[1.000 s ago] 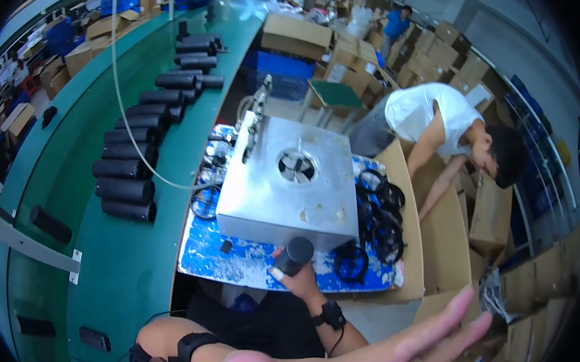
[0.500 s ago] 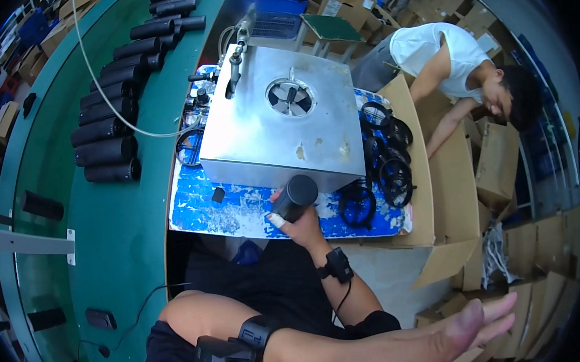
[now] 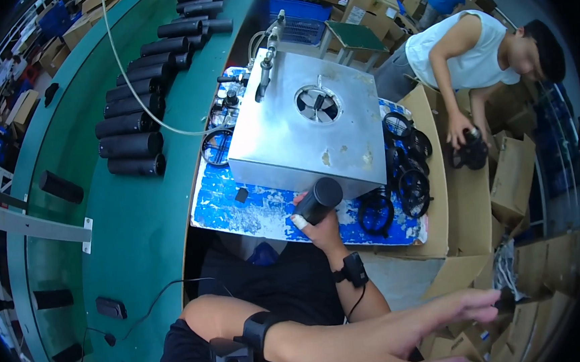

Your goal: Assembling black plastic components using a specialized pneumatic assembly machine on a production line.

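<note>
My right hand (image 3: 323, 231) is closed around a black cylinder (image 3: 326, 193), held tilted at the front edge of a metal box (image 3: 270, 138). A pale wrap covers one of its digits. My left arm crosses in front of my body, and my left hand (image 3: 441, 320) is at the lower right, open, fingers stretched out, holding nothing. The metal box has a round opening with dark blades (image 3: 317, 104) on top. It stands on a worn blue-and-white board (image 3: 265, 213). Black ring-shaped parts (image 3: 376, 213) lie along the board's right side.
A green bench (image 3: 131, 219) on the left carries several black cylinders (image 3: 133, 146). An open carton (image 3: 435, 191) stands right of the board, where a co-worker (image 3: 459, 48) holds a dark part (image 3: 471, 151). A pale hose (image 3: 124, 65) hangs over the bench.
The whole view has shifted, so the bench and box appear further right. The co-worker has lifted a dark part into sight. My left hand's fingers and thumb are spread wider; my right still grips the cylinder.
</note>
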A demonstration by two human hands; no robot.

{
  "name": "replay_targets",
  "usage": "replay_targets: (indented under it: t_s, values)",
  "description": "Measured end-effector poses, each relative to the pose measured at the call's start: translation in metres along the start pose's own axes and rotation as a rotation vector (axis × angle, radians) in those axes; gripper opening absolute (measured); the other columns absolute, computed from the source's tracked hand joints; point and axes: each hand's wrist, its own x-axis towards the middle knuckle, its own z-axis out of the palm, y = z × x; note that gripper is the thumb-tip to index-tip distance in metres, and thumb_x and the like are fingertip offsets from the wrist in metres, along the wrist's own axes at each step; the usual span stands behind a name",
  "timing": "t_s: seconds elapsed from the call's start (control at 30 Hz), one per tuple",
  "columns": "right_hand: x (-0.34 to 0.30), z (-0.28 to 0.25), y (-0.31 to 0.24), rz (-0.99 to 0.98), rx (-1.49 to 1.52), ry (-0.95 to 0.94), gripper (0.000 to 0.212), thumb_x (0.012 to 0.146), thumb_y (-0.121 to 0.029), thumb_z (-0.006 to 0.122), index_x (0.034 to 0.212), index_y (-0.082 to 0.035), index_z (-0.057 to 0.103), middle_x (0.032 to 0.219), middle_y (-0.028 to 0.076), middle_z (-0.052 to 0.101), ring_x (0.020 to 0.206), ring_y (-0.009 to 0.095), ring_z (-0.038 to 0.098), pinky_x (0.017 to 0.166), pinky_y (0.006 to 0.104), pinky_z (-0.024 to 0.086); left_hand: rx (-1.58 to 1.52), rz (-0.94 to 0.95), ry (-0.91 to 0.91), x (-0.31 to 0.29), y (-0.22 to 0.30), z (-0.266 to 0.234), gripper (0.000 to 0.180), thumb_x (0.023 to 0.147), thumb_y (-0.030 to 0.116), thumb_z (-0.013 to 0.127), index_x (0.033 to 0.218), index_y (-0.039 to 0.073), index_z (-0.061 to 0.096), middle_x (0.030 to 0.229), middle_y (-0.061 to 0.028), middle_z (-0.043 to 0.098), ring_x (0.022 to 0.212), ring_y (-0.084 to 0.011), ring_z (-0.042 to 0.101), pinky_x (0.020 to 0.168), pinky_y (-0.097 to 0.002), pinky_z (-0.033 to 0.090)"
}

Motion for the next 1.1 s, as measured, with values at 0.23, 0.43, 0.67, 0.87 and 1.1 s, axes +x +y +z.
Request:
replay_targets:
  t_s: [0.23, 0.43, 0.67, 0.87, 1.1]
  values:
    - [-0.004, 0.006, 0.007, -0.061, -0.041, 0.038, 0.047, 0.082, -0.016, 0.092, 0.122, -0.004, 0.069, 0.112, 0.007, 0.074, 0.103, 0.018, 0.07, 0.095, 0.0374, 0.056, 0.391, -0.146, 0.465, -0.099, -0.003, -0.056, 0.053, 0.109, 0.01, 0.062, 0.159, 0.004, 0.046, 0.131, -0.0144, 0.07, 0.087, -0.0118, 0.071, 0.076, -0.0269, 0.058]
    - [-0.007, 0.0, 0.0, -0.091, -0.099, 0.022, 0.047, 0.082, -0.018, 0.093, 0.121, -0.005, 0.07, 0.114, 0.007, 0.075, 0.104, 0.02, 0.071, 0.096, 0.0376, 0.056, 0.986, -0.362, 1.056, -0.254, -0.043, -0.142, 0.031, 0.111, 0.015, 0.058, 0.138, 0.001, 0.067, 0.096, -0.0051, 0.075, 0.063, -0.0041, 0.06, 0.053, -0.0201, 0.045]
    - [-0.008, 0.005, -0.001, -0.078, -0.079, 0.062, 0.046, 0.083, -0.021, 0.093, 0.121, -0.006, 0.071, 0.114, 0.007, 0.075, 0.105, 0.022, 0.072, 0.096, 0.0375, 0.056, 0.68, -0.058, 1.332, -0.304, -0.055, -0.155, 0.027, 0.11, 0.019, 0.061, 0.126, 0.001, 0.073, 0.093, -0.0039, 0.073, 0.077, -0.0083, 0.065, 0.074, -0.0245, 0.051]
    - [-0.006, 0.008, 0.009, -0.069, -0.106, 0.092, 0.042, 0.083, -0.021, 0.093, 0.116, -0.006, 0.072, 0.113, 0.007, 0.076, 0.107, 0.022, 0.072, 0.099, 0.0388, 0.056, 0.832, 0.075, 1.2, -0.303, -0.063, -0.151, 0.029, 0.109, 0.02, 0.063, 0.127, 0.0, 0.073, 0.096, -0.0046, 0.073, 0.092, -0.0106, 0.066, 0.088, -0.0277, 0.051]
    - [-0.003, 0.016, 0.001, -0.054, -0.243, 0.153, 0.05, 0.079, -0.026, 0.096, 0.116, -0.005, 0.071, 0.113, 0.008, 0.076, 0.106, 0.022, 0.073, 0.097, 0.0384, 0.057, 0.775, 0.182, 1.201, -0.307, -0.064, -0.161, 0.027, 0.107, 0.017, 0.065, 0.127, 0.001, 0.073, 0.096, -0.0033, 0.074, 0.088, -0.0088, 0.065, 0.081, -0.0251, 0.05]
